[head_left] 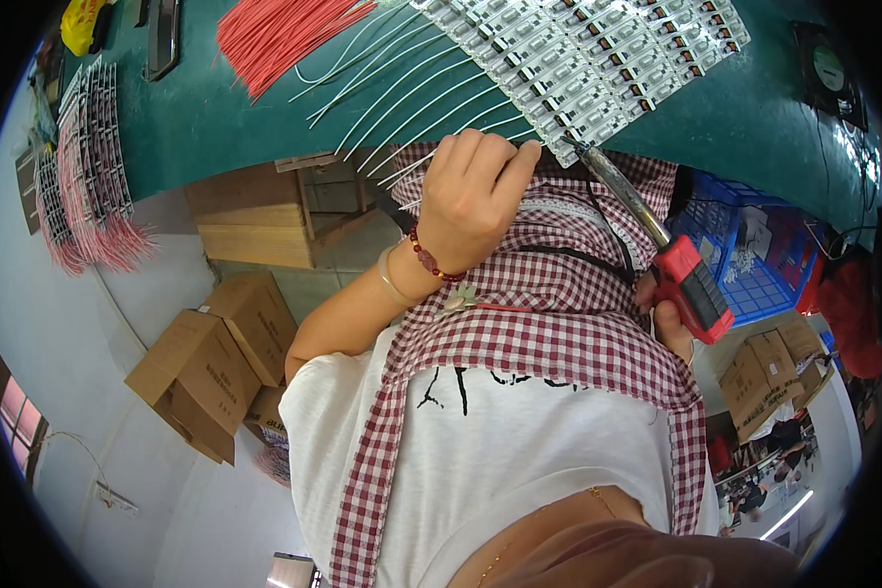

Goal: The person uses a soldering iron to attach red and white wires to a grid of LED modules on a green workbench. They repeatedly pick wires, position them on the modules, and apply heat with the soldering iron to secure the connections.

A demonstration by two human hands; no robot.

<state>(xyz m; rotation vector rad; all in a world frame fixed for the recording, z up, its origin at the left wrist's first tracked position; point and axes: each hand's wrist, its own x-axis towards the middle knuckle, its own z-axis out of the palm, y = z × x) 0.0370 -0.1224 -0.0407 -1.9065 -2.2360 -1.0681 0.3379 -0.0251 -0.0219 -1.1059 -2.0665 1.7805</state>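
Observation:
My left hand is closed at the near corner of a panel of small circuit boards, its fingertips pinched at the end of a white wire. Several more white wires fan out to the left from the panel's edge. In my right hand is a soldering iron with a red and black handle; the fingers are partly hidden behind it. Its metal shaft slants up to the left, and the tip meets the panel's near corner close to my left fingertips. Whether it touches the wire is too small to tell.
A bundle of red wires lies on the green table. Wired board strips hang over its left edge. A blue plastic basket stands at the right below the table, cardboard boxes at the left. A round device sits far right.

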